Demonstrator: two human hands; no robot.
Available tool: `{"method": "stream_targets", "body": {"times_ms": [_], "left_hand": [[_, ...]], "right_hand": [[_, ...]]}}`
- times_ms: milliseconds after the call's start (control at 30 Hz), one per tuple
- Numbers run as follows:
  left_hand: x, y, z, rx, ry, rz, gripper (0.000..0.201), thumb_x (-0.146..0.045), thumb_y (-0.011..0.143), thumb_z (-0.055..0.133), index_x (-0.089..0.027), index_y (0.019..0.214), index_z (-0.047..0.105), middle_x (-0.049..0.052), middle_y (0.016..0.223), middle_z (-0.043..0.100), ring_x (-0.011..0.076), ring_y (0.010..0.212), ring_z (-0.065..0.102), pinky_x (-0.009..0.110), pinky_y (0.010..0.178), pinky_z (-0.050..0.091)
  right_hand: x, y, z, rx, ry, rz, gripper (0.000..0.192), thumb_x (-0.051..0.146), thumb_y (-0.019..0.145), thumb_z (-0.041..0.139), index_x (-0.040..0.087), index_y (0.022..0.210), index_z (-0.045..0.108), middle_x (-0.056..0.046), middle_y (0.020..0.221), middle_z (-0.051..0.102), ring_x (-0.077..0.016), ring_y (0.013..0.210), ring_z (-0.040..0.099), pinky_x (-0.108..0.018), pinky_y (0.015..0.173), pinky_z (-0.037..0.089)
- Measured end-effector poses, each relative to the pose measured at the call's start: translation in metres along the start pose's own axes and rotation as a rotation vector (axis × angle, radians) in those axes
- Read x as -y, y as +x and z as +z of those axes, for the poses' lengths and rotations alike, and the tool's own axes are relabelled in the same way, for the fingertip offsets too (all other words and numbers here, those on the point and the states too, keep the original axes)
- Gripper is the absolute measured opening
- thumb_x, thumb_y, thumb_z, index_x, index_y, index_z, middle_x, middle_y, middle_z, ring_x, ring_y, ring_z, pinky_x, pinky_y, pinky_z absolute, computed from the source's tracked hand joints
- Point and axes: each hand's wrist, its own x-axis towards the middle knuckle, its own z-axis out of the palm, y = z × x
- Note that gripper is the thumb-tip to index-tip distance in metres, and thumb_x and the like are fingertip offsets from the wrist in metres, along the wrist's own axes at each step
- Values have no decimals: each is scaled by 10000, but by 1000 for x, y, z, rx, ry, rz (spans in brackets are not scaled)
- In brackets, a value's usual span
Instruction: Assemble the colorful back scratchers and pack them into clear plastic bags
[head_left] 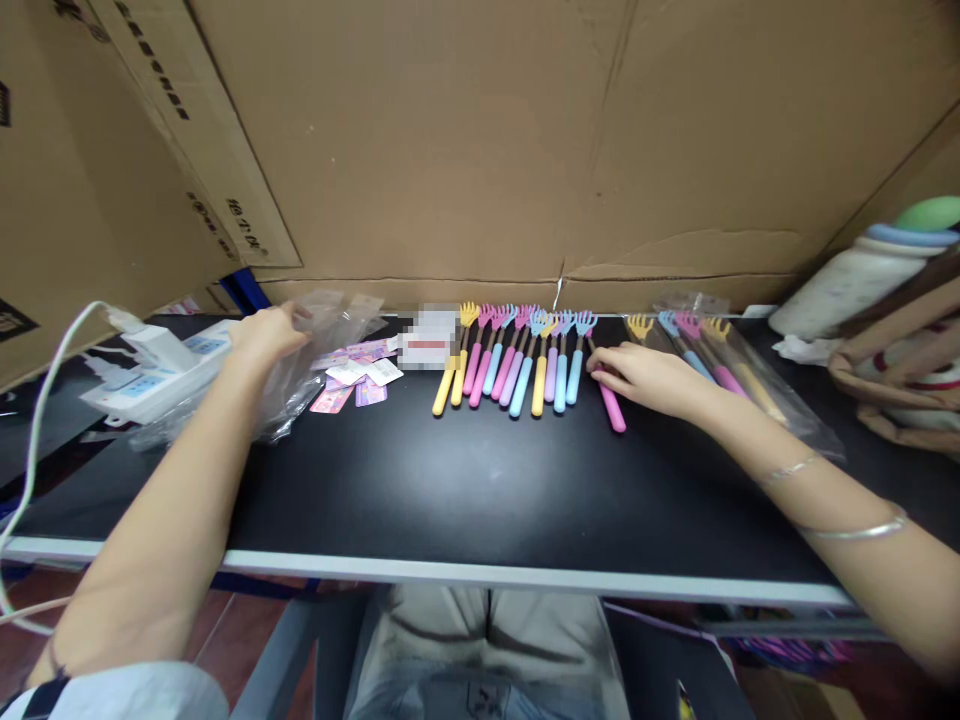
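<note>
At the left, my left hand reaches over a heap of clear plastic bags; its fingers are bent onto the film, and the fingertips are partly lost in it. My right hand has its fingers closed around the upper handle of a pink back scratcher, which lies tilted on the table. Left of it lies a row of back scratchers with claw heads, with yellow, pink, purple and blue handles. Several small printed cards lie between the bags and the row.
Several back scratchers in clear bags lie right of my right hand. A white power strip with plugs and a cable sits at far left. A bottle and a brown paper bag stand at far right. Cardboard walls close off the back.
</note>
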Motion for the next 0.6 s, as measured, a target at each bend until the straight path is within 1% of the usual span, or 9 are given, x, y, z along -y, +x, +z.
{"method": "stream_targets", "body": {"times_ms": [67, 167, 233, 333, 433, 533, 600], "left_hand": [[-5, -5, -10, 45, 8, -17, 433, -410, 819, 474, -227, 1200, 573, 101, 1026, 649, 254, 810, 559, 297, 645, 343], [-12, -11, -24, 52, 16, -58, 437, -357, 856, 398, -240, 1259, 522, 114, 1183, 607, 314, 963, 563, 344, 704, 375], [-14, -14, -31, 39, -4, -79, 440, -346, 855, 402, -258, 1275, 500, 90, 1251, 581, 324, 1043, 545, 366, 751, 394], [-16, -15, -37, -12, -85, -103, 432, -317, 825, 462, -282, 1252, 516, 30, 1256, 591, 295, 1098, 526, 380, 827, 410], [-17, -15, -40, -118, -252, -103, 392, -279, 786, 542, -267, 1175, 585, 8, 1121, 648, 231, 1024, 553, 353, 855, 420], [-24, -16, -44, -220, -580, -28, 349, -244, 773, 599, -206, 1119, 617, 7, 916, 649, 133, 803, 562, 259, 751, 444], [-33, -16, -48, -243, -821, 31, 350, -236, 775, 624, -171, 1118, 604, 4, 842, 612, 90, 696, 520, 213, 671, 434]], "right_hand": [[0, 0, 0, 4, -4, -1, 304, 378, 945, 329, 208, 1006, 574, -80, 922, 619, -218, 853, 592, -312, 695, 419], [1, 0, 1, 2, -11, -7, 297, 367, 948, 328, 203, 994, 571, -80, 916, 616, -219, 850, 589, -313, 692, 418], [1, 1, 1, -5, -12, -12, 295, 365, 950, 327, 203, 989, 570, -80, 915, 615, -218, 846, 587, -313, 690, 418], [1, 0, 2, -12, -12, -15, 300, 365, 951, 322, 201, 987, 571, -82, 910, 615, -219, 838, 586, -315, 686, 419], [0, 0, 2, -10, -7, -12, 305, 365, 949, 323, 199, 998, 574, -88, 919, 617, -224, 850, 587, -322, 699, 425], [-2, 1, 3, 1, 17, -18, 321, 374, 947, 320, 199, 1021, 579, -91, 918, 620, -226, 861, 588, -329, 727, 433], [-4, 1, 4, 3, 33, -29, 328, 375, 944, 320, 196, 1030, 581, -92, 919, 627, -228, 864, 586, -335, 745, 438]]}}
